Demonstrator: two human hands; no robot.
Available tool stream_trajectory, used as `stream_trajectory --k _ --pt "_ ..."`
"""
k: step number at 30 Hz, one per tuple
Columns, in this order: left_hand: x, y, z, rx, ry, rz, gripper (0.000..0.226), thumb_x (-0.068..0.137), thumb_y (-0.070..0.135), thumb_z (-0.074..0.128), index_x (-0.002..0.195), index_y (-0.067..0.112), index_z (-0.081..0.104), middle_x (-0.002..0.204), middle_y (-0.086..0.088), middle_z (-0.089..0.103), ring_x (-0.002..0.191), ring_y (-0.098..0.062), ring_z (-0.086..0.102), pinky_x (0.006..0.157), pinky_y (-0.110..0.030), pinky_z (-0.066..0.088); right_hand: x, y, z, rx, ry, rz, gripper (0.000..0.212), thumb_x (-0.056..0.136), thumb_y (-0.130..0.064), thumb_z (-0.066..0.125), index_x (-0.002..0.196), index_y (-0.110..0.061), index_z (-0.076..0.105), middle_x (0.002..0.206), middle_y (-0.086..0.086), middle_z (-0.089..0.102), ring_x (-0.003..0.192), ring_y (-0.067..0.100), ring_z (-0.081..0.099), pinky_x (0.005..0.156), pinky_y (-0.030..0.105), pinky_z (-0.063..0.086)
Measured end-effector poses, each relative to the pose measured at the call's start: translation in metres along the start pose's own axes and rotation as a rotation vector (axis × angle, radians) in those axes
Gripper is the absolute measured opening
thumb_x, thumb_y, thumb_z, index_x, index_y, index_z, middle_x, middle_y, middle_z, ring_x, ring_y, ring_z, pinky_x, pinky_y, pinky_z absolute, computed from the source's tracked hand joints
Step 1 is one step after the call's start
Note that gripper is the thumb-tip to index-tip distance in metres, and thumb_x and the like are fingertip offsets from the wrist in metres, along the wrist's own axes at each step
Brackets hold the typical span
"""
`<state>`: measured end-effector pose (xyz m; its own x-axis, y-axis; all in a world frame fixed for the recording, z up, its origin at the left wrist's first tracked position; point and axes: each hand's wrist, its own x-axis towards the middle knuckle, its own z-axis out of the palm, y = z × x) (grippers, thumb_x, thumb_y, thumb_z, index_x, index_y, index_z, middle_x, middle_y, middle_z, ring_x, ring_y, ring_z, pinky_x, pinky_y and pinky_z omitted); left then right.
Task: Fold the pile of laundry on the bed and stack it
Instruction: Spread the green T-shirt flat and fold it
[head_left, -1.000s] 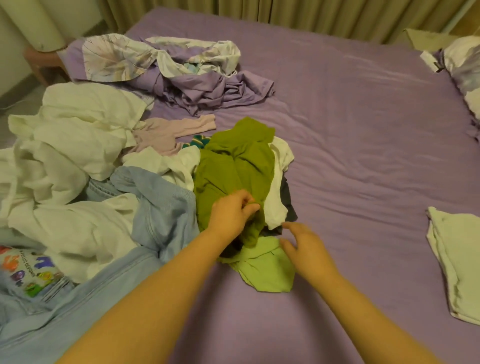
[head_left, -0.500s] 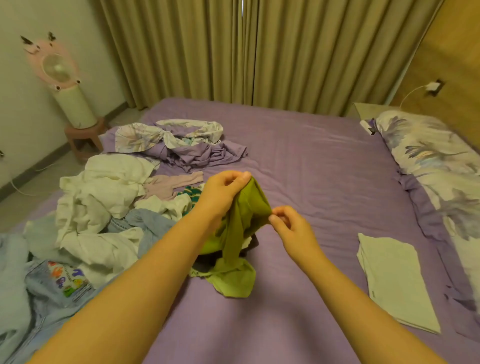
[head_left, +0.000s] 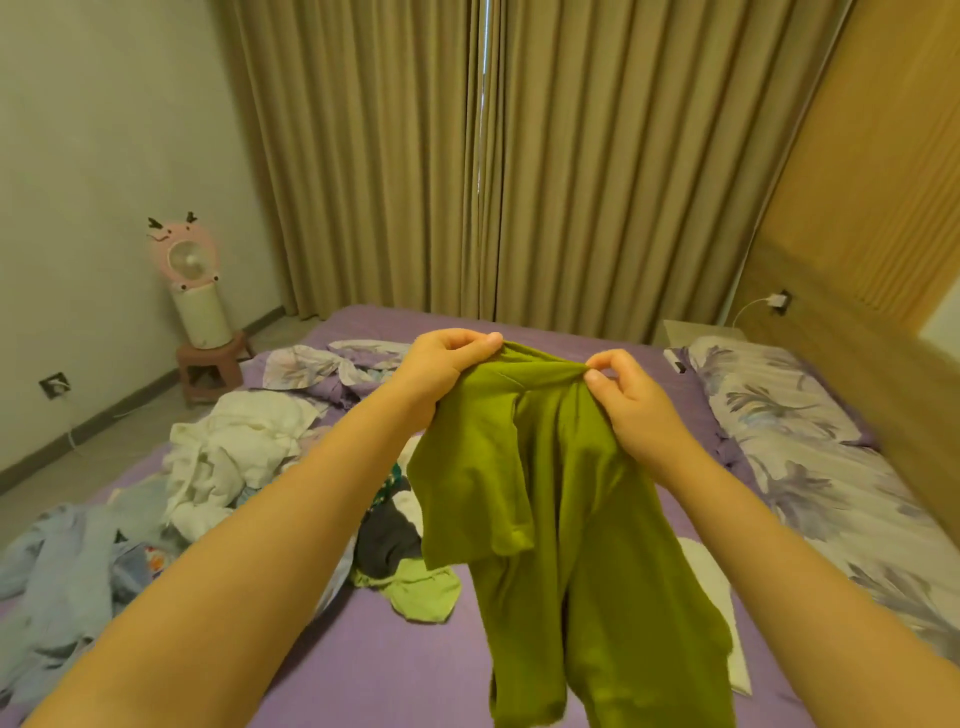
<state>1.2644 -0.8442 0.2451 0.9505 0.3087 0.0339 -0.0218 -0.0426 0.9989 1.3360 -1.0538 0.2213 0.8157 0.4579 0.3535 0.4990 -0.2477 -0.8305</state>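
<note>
Beige curtains (head_left: 467, 156) back a purple bed (head_left: 415, 670) w/ unfolded laundry (head_left: 234, 457) heaped below-left of the fingers. Left hand (head_left: 441, 369) and right hand (head_left: 631, 400) each pinch the top edge of a green shirt (head_left: 566, 519), which hangs below the fingertips, bunched btwn them. Best next: slide both grips outward to the shoulders so it drapes flat, then lay it on bare sheet.

Olive-green shirt (head_left: 566, 519) held up — hanging, crumpled laundry pile (head_left: 234, 457) behind
</note>
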Motion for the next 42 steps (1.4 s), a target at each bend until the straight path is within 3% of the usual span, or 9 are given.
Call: stream_trajectory --k 6,14,19,24,25,28,31,37,42 --pt "-0.025 0.027 0.006 0.162 -0.072 0.029 0.023 0.076 0.049 0.070 0.073 0.027 0.076 0.077 0.000 0.074 0.068 -0.011 0.071 0.054 -0.021 0.053 -0.009 -0.034 -0.045 -0.043 -0.041 -0.097 0.016 0.097 -0.021 0.050 0.086 -0.032 0.056 0.077 -0.007 0.060 0.066 -0.004 0.052 0.061 0.011 0.040" --pt "-0.030 0.053 -0.023 0.385 -0.177 0.068 0.038 0.064 0.064 0.066 0.071 0.027 0.074 0.073 0.001 0.067 0.071 -0.012 0.061 0.065 -0.022 0.048 -0.008 -0.065 -0.069 -0.014 -0.033 -0.112 0.013 0.095 -0.022 0.055 0.087 -0.030 0.062 0.079 -0.013 0.061 0.074 0.003 0.054 0.071 0.023 0.042" --pt "-0.029 0.076 -0.050 0.394 -0.276 0.082 0.023 0.087 0.034 0.064 0.070 0.020 0.070 0.067 0.005 0.063 0.068 -0.006 0.060 0.073 -0.027 0.045 -0.009 -0.070 -0.073 0.170 0.054 -0.036 0.017 0.092 -0.010 0.057 0.083 -0.020 0.066 0.073 -0.006 0.064 0.067 0.004 0.057 0.059 0.016 0.042" --pt "-0.035 0.095 -0.034 0.207 -0.341 0.077 0.013 0.087 0.024 0.067 0.076 0.019 0.070 0.072 0.000 0.068 0.067 -0.011 0.066 0.058 -0.022 0.052 -0.006 -0.068 -0.053 0.166 0.157 0.069 0.013 0.094 -0.012 0.055 0.087 -0.020 0.062 0.095 0.002 0.068 0.092 0.017 0.062 0.073 0.025 0.049" --pt "-0.035 0.098 -0.026 0.212 -0.322 0.088 0.011 0.086 0.025 0.069 0.076 0.019 0.070 0.074 -0.001 0.069 0.068 -0.013 0.067 0.060 -0.023 0.053 -0.005 -0.074 -0.042 0.178 0.111 0.051 0.004 0.092 -0.020 0.059 0.091 -0.023 0.062 0.102 0.001 0.069 0.096 0.014 0.062 0.075 0.024 0.048" --pt "-0.033 0.103 -0.009 0.256 -0.261 0.141 0.010 0.082 0.025 0.073 0.076 0.017 0.072 0.076 -0.007 0.068 0.072 -0.020 0.063 0.067 -0.030 0.049 -0.006 -0.089 -0.003 0.267 -0.136 0.003 0.042 0.078 -0.041 0.073 0.114 -0.035 0.052 0.114 -0.013 0.067 0.106 -0.001 0.061 0.079 0.016 0.050" --pt "-0.032 0.100 -0.016 0.322 -0.269 0.175 0.012 0.083 0.026 0.073 0.079 0.015 0.072 0.073 -0.002 0.070 0.067 -0.013 0.067 0.064 -0.027 0.056 -0.007 -0.093 0.025 0.176 -0.109 -0.045 0.018 0.087 -0.014 0.065 0.099 -0.027 0.064 0.094 -0.008 0.072 0.089 0.008 0.066 0.072 0.023 0.052" --pt "-0.037 0.066 -0.065 0.748 -0.516 -0.066 0.027 0.079 0.032 0.077 0.098 0.015 0.071 0.098 -0.005 0.073 0.090 -0.020 0.071 0.081 -0.032 0.058 -0.008 -0.100 0.026 0.421 0.067 0.124 0.029 0.092 0.005 0.047 0.088 -0.017 0.065 0.077 0.001 0.067 0.065 0.009 0.063 0.058 0.023 0.052" --pt "-0.047 0.044 -0.103 0.272 -0.524 -0.025 0.025 0.081 0.029 0.067 0.095 0.009 0.069 0.092 -0.006 0.072 0.089 -0.020 0.067 0.088 -0.035 0.054 -0.016 -0.094 0.014 0.392 0.104 0.211 0.023 0.093 0.003 0.050 0.091 -0.018 0.059 0.083 0.006 0.060 0.064 0.014 0.056 0.051 0.024 0.047"
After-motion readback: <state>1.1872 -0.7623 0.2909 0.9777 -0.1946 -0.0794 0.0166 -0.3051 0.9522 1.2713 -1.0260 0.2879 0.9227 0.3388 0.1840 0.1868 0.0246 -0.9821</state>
